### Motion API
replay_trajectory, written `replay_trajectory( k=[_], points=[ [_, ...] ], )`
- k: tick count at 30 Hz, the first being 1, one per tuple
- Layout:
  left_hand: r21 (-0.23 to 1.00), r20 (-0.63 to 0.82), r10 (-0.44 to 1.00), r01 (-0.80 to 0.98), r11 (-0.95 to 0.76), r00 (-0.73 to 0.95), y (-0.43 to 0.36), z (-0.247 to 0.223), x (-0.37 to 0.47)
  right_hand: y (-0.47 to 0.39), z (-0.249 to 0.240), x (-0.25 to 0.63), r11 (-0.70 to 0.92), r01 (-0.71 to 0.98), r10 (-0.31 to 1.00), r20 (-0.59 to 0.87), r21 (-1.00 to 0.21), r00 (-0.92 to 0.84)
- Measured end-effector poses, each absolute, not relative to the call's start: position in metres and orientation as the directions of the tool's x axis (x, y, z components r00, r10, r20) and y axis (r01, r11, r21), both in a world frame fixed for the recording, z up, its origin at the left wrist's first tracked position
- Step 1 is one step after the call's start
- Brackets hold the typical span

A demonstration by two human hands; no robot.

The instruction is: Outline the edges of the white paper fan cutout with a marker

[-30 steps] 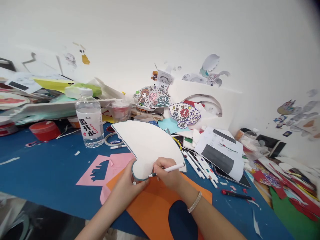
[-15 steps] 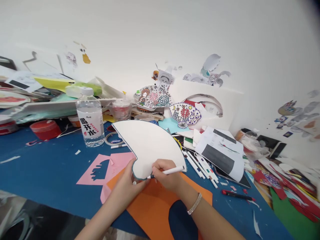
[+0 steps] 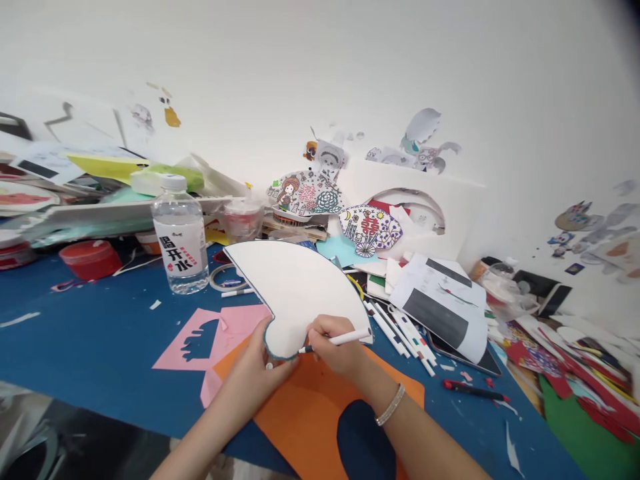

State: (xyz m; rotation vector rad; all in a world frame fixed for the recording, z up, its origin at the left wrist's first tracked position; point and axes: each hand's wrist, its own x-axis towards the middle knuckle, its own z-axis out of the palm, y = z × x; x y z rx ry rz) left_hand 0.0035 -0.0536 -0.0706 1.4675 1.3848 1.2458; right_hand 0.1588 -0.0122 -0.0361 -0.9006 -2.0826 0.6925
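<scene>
A white fan-shaped sheet (image 3: 305, 287) with a dark line along its edges is tilted up in front of me. My left hand (image 3: 265, 367) grips its lower left edge, the fingers partly hidden behind it; a small white cap (image 3: 269, 366) shows by that hand. In my right hand (image 3: 337, 347) is a white marker (image 3: 350, 337), its dark tip at the sheet's bottom edge. Beneath both hands lies orange paper (image 3: 295, 413) with a rounded cutout. Pink paper (image 3: 175, 347), also cut out, lies to the left.
Left of the sheet stands a water bottle (image 3: 181, 240). Several white markers (image 3: 395, 333) lie to the right, near printed paper (image 3: 440, 307) and a red-and-black pen (image 3: 475, 391). Decorated fan shapes (image 3: 371, 228) lean at the back. Piled craft materials (image 3: 90, 213) line the wall.
My right hand has shifted slightly right and up with the marker, its tip moving a little along the bottom edge. My left hand and the sheet stay in place.
</scene>
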Motion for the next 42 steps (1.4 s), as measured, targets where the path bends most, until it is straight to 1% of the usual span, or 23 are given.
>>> replay_trajectory(
  k=[3, 5, 15, 19, 23, 28, 30, 34, 36, 38, 40, 42],
  points=[
    [0.957, 0.154, 0.986, 0.257, -0.133, -0.067, -0.053, -0.072, 0.003, -0.011, -0.037, 0.159, 0.626, 0.371, 0.761, 0.436, -0.686, -0.48],
    [0.958, 0.159, 0.985, 0.251, -0.138, -0.065, -0.052, -0.072, 0.003, -0.009, -0.038, 0.159, 0.625, 0.382, 0.769, 0.45, -0.681, -0.455],
    [0.962, 0.145, 0.986, 0.245, -0.123, -0.077, -0.053, -0.073, 0.003, -0.009, -0.038, 0.16, 0.59, 0.373, 0.795, 0.434, -0.716, -0.424],
    [0.961, 0.155, 0.985, 0.241, -0.132, -0.076, -0.052, -0.074, 0.003, -0.008, -0.037, 0.161, 0.606, 0.358, 0.783, 0.451, -0.711, -0.429],
    [0.956, 0.156, 0.984, 0.262, -0.13, -0.082, -0.051, -0.076, 0.004, -0.005, -0.037, 0.162, 0.589, 0.376, 0.802, 0.462, -0.715, -0.378],
    [0.954, 0.158, 0.982, 0.274, -0.125, -0.1, -0.05, -0.078, 0.003, -0.004, -0.039, 0.162, 0.581, 0.328, 0.808, 0.479, -0.745, -0.343],
    [0.955, 0.156, 0.982, 0.27, -0.122, -0.109, -0.05, -0.077, 0.002, -0.002, -0.038, 0.165, 0.583, 0.304, 0.811, 0.517, -0.753, -0.274],
    [0.972, 0.125, 0.987, 0.212, -0.1, -0.104, -0.05, -0.074, 0.0, 0.016, -0.03, 0.182, 0.633, 0.276, 0.76, 0.648, -0.724, -0.046],
    [0.98, 0.115, 0.988, 0.176, -0.096, -0.099, -0.049, -0.072, -0.001, 0.031, -0.026, 0.197, 0.625, 0.292, 0.736, 0.671, -0.723, 0.087],
    [0.98, 0.126, 0.987, 0.165, -0.108, -0.103, -0.049, -0.071, -0.002, 0.045, -0.026, 0.214, 0.565, 0.354, 0.739, 0.648, -0.745, 0.184],
    [0.968, 0.146, 0.985, 0.22, -0.122, -0.096, -0.049, -0.071, -0.001, 0.054, -0.027, 0.23, 0.521, 0.387, 0.754, 0.623, -0.76, 0.207],
    [0.911, 0.163, 0.984, 0.394, -0.125, -0.065, -0.05, -0.07, 0.002, 0.056, -0.028, 0.24, 0.514, 0.4, 0.747, 0.625, -0.759, 0.227]
  ],
)
